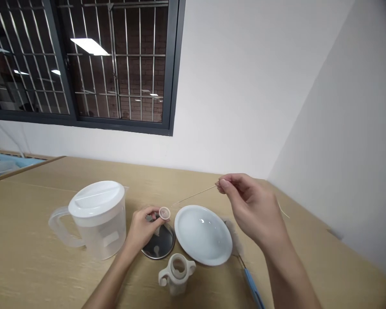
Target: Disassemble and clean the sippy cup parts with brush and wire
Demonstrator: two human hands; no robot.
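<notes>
Between the thumb and fingers of my left hand (144, 227) is a small whitish round piece (164, 213) with a ring-shaped rim, its open face turned towards me. My right hand (251, 206) pinches one end of a thin wooden stick (196, 194). The stick slants down to the left, and its far tip hangs just above and right of the round piece, apart from it. Below my left hand lies a dark round dish or lid (159, 246) with a shiny surface, partly hidden by the hand. A white bowl (202, 234) sits between my hands.
A clear plastic pitcher (103, 227) with a white lid stands at left. In front is an off-white two-handled container (177, 274). Right of the bowl lies a brush with a blue handle (252, 287). Another thin pale strip (283, 210) shows behind my right wrist. Walls bound the table.
</notes>
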